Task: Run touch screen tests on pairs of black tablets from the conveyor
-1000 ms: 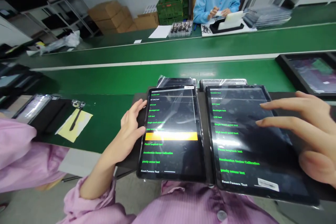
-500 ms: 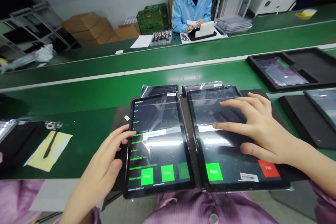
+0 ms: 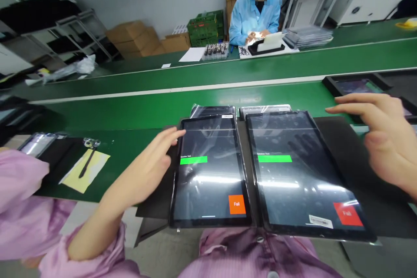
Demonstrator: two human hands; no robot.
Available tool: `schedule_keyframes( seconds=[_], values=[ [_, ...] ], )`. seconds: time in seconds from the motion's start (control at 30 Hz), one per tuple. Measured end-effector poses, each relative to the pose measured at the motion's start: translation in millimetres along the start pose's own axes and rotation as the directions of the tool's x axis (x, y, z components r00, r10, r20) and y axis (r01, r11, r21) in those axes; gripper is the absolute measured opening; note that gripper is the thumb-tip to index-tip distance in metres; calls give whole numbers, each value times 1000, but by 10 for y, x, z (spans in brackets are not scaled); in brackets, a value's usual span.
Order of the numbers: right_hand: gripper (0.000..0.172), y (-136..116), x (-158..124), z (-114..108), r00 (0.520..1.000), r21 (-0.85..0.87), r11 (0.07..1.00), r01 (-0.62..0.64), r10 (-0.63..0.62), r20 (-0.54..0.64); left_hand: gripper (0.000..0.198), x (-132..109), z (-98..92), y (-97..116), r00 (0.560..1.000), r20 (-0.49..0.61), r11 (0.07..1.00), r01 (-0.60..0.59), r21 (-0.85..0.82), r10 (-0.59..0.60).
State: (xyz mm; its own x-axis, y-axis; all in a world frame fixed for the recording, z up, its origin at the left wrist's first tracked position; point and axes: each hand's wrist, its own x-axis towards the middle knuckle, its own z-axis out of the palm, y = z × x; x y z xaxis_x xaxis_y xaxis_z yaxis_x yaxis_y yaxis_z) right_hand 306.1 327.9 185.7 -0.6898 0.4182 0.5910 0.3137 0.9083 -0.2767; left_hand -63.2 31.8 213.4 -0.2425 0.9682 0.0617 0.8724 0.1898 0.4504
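Note:
Two dark tablets in clear film lie side by side on a black pad. The left tablet shows a green bar and an orange-red "Fail" square; my left hand is at its upper left edge, fingertips over the corner, holding nothing. A green bar and a red "Fail" square also show on the right tablet, which has a barcode label near its bottom. My right hand is raised to the right of that tablet, fingers apart and empty. Behind them, two more wrapped tablets are partly hidden.
Across the green bench sits a person in a blue jacket beside stacked clear sleeves. A yellow paper with a dark strip lies at left, near a pink sleeve. A black tray stands at right.
My right hand has lifted off the right tablet and moved right. My left hand has shifted up the left tablet's edge. Both bars turned from white to green; the green squares are gone. The view has shifted.

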Motion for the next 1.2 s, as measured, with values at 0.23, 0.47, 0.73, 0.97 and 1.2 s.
schedule_keyframes(
  seconds=[0.23,0.47,0.73,0.97,1.2],
  values=[
    [75,406,429,525,977,-148,989,-8,40,210,79,1031,103,371,961,185,953,-241,184,207],
    [57,207,321,449,970,-199,963,182,-142,197,76,918,64,585,865,326,861,-461,215,382],
    [66,277,500,514,975,-58,998,17,-3,222,69,1108,130,546,911,282,852,-390,349,301],
    [70,322,368,345,967,205,975,86,-131,218,66,736,20,589,940,290,951,-241,194,179],
    [86,424,507,604,988,301,941,-153,147,44,67,1082,112,434,1000,-14,948,-12,318,17]
  ],
)
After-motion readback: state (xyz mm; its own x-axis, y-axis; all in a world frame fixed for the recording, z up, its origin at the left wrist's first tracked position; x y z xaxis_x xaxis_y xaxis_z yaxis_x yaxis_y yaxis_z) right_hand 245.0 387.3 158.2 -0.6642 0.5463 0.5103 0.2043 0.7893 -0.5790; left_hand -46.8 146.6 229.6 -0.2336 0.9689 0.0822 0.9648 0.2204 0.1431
